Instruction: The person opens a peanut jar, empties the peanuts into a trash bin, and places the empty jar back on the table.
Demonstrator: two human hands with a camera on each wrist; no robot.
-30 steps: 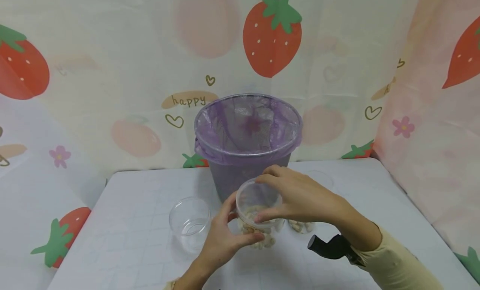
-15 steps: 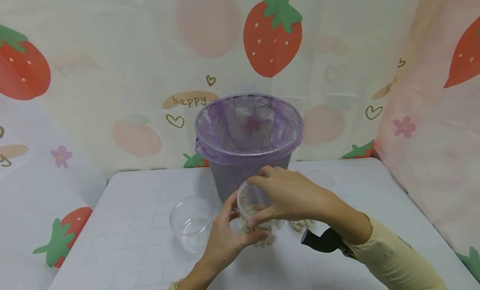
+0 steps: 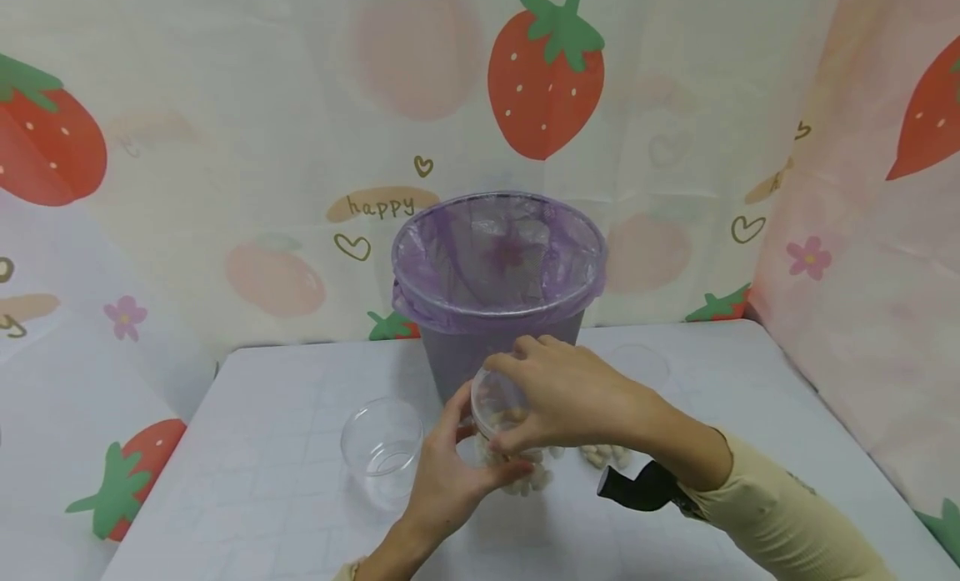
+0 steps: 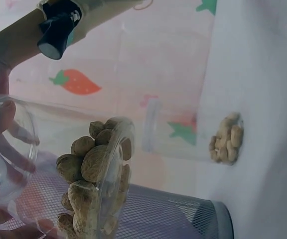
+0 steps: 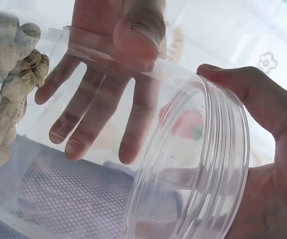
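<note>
At the front of the lined bin, we find both hands engaged on one clear jar point(image 3: 492, 402). The left hand point(image 3: 448, 479) is curled round the jar's body, thumb on the near side and fingers behind. The right hand point(image 3: 568, 391) grips the ribbed end from above, fingers at the far edge and thumb at the near edge.

Over the last second, the right hand has shifted leftward across this end, covering more of it, while the left hand has barely moved. We judge that the left hand steadies the jar and the right hand works its rim, probably with a turning action. We cannot tell whether a separate lid is fitted.

The jar is tilted and appears lifted. Walnuts point(image 4: 92, 165) and peanuts point(image 5: 6, 55) are collected at its base; we note no spillage.

To the right of the held jar, a second jar point(image 4: 154, 124) stands upright on the surface point(image 3: 277, 448), with peanuts at its bottom. To the left, just beside the left hand, stands a clear container point(image 3: 381, 491). Behind the hands is the mesh bin point(image 3: 463, 356), fitted with a purple liner point(image 3: 510, 260). A strawberry-print backdrop point(image 3: 277, 147) closes off the rear.
</note>
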